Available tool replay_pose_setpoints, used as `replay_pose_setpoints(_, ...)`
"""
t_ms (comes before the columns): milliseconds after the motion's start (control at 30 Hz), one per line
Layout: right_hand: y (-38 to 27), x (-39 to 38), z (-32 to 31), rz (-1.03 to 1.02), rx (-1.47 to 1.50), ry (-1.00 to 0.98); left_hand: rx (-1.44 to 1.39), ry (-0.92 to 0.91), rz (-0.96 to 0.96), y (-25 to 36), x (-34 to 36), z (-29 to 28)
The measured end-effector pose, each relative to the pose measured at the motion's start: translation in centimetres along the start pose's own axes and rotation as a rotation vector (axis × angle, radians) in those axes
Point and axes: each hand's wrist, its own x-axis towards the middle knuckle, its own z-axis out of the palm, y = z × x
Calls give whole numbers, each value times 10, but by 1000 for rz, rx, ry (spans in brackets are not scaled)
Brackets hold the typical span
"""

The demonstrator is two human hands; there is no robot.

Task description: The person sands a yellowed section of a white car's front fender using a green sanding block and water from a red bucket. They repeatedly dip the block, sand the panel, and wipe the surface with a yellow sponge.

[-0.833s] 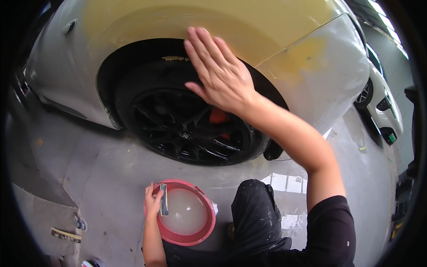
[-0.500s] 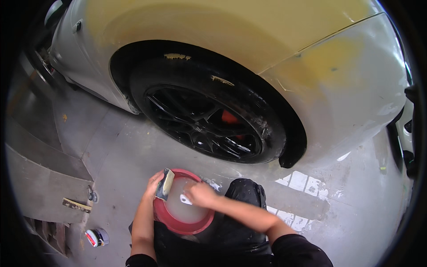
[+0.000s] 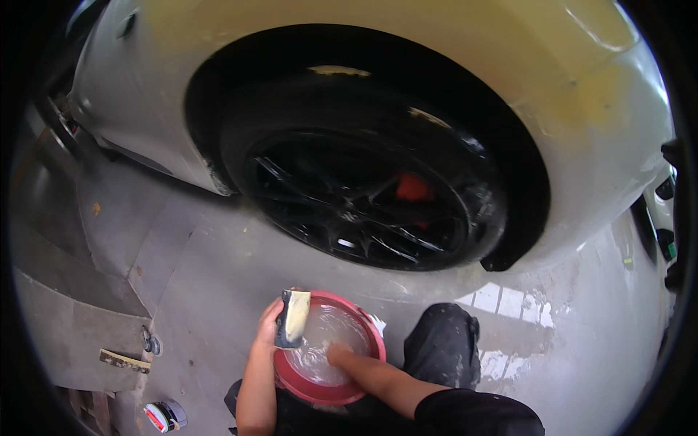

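My left hand (image 3: 268,325) is closed around a sanding block (image 3: 296,318), dark grey on one side and cream on the other, tilted upright over the left rim of a red basin (image 3: 372,343). Cloudy, rippling water (image 3: 314,369) fills much of the basin. My right hand (image 3: 339,353) dips into this water near the middle. Its fingers are under the surface, so whether they hold anything is hidden. The basin stands on the floor between my knees.
Ahead is a car's black wheel (image 3: 349,211) under a pale fender with yellowish patches (image 3: 589,102). On the floor to the left are a small tub (image 3: 166,416), a long narrow block (image 3: 125,361) and a metal floor fitting (image 3: 150,340). Wet patches (image 3: 509,301) shine at right.
My right hand has gone from above the basin, where it held something small and white, down into the water, which now ripples. The sanding block is turned more upright. The view has shifted.
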Motion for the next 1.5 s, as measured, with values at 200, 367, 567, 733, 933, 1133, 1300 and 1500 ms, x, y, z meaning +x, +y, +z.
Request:
replay_pose_setpoints(200, -5, 4, 11, -204, -194, -312, -584, -258, -72, 15, 8, 7)
replay_pose_setpoints(367, -27, -25, -47, -332, -263, -328, -590, -322, 63, 35, 12, -2)
replay_pose_setpoints(567, -46, -33, -67, -407, -743, 115, -660, 25, 87, 52, 8, -16)
replay_pose_setpoints(733, -51, -25, -23, -665, -930, 379, -595, -31, 145, 60, 3, -17)
replay_pose_setpoints(933, -32, -3, 20, -364, -628, -86, -323, 192, 12, 65, -3, -9)
replay_pose_setpoints(1133, -13, -3, -55, -316, -450, -176, -83, 315, 203, 67, -16, 1)
replay_pose_setpoints(1300, -20, -62, -151, 4, 898, -246, 8, 281, 323, 72, -20, 3)
replay_pose_setpoints(1500, -25, -140, -211, -68, 1444, -218, 250, 400, 400, 75, -19, 0)
